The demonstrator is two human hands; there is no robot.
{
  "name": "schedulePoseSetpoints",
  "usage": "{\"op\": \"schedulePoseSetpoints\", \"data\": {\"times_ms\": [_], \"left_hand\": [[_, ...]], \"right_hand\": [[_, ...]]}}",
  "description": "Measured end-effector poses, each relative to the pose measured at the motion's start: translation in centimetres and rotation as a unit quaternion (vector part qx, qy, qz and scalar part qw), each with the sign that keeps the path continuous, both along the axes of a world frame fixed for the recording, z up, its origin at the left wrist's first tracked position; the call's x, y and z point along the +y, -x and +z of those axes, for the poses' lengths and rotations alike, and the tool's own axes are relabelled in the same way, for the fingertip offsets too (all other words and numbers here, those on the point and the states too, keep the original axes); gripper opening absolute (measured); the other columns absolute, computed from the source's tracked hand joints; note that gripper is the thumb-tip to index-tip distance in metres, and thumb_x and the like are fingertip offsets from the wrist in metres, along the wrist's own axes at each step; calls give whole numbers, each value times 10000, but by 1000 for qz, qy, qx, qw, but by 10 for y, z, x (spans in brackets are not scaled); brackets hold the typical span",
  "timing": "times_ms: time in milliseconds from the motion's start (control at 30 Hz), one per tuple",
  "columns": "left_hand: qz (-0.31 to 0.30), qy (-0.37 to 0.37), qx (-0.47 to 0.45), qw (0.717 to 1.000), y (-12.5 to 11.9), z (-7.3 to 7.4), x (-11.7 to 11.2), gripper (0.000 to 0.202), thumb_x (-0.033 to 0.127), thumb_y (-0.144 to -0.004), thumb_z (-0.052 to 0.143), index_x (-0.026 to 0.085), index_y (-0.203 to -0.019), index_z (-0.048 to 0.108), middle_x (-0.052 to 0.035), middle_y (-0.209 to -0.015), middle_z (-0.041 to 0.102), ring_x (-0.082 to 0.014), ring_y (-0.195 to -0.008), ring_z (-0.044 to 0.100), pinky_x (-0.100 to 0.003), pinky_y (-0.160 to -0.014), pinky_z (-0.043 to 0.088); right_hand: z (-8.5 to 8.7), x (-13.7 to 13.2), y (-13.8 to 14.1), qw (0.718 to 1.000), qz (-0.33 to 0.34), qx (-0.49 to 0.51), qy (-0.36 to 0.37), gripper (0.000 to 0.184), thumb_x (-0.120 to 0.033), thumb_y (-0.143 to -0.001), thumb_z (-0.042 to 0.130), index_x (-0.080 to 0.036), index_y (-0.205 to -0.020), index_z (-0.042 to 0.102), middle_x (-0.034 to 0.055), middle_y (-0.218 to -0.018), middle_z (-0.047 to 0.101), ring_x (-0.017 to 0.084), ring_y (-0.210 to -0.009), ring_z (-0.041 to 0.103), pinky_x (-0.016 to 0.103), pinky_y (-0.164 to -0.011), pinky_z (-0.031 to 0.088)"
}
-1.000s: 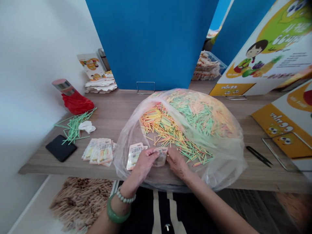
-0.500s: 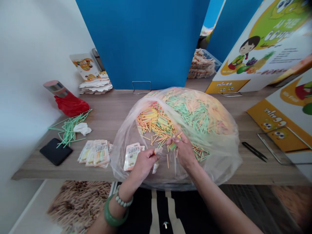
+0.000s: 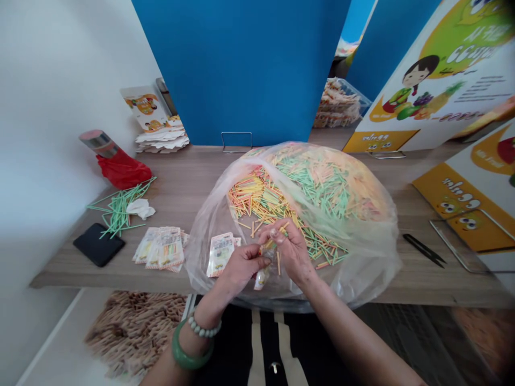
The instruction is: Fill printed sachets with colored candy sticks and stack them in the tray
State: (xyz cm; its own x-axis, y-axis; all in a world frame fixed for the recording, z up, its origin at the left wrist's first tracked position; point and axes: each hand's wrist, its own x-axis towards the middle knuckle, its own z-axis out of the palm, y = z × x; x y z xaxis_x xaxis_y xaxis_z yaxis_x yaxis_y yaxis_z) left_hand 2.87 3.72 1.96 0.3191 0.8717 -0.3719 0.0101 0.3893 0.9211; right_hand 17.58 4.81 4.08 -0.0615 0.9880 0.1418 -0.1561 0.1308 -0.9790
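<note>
My left hand (image 3: 246, 264) pinches a small clear printed packet (image 3: 262, 279) over the front of a large clear plastic bag (image 3: 209, 214). Close against it, my right hand (image 3: 292, 249) has its fingers closed on a few short candy sticks (image 3: 284, 227), at the packet's mouth. How far the sticks reach into the packet is hidden by my fingers. Behind both hands, a heap of yellow, red and green sticks (image 3: 257, 193) spills inside the open bag. Left of my left hand lie a few flat printed packets (image 3: 220, 254).
Several filled packets (image 3: 166, 247) lie on the left of the table (image 3: 181, 171), near a black phone (image 3: 98, 244), long green sticks (image 3: 116, 209), a crumpled tissue (image 3: 140, 208) and a red bag (image 3: 124, 167). Black tweezers (image 3: 424, 250) lie right. Printed boards (image 3: 402, 107) stand behind.
My right hand has moved left and slightly down from the heap to the packet, bringing sticks to it. My left hand stays nearly in place, still gripping the packet.
</note>
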Motion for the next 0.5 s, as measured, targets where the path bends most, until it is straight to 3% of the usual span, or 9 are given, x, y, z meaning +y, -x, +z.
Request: {"op": "schedulePoseSetpoints", "data": {"times_ms": [200, 367, 500], "left_hand": [[9, -6, -2, 1000, 1, -3, 2, 322, 434, -632, 776, 157, -642, 612, 57, -535, 426, -83, -510, 330, -238, -497, 241], [19, -15, 8, 1000, 1, -8, 3, 311, 422, -641, 768, 168, -599, 594, 41, -532, 455, -93, -506, 346, -244, -489, 238], [14, -13, 16, 1000, 2, -11, 5, 290, 430, -658, 750, 161, -657, 640, 42, -549, 472, -98, -518, 360, -241, -503, 247]], "right_hand": [[0, -2, -7, 1000, -3, -10, 27, 184, -397, -937, 533, -248, -838, 575, 26, -892, 731, 226, -1010, 652, 405, -955, 461], [-5, 1, -10, 996, 51, -32, 61, 175, -385, -907, 561, -232, -836, 609, 32, -955, 742, 228, -1013, 646, 387, -948, 454], [-10, 4, -13, 996, 40, -18, 74, 170, -374, -901, 571, -232, -824, 625, 35, -997, 745, 236, -1064, 631, 407, -1010, 418]]}}
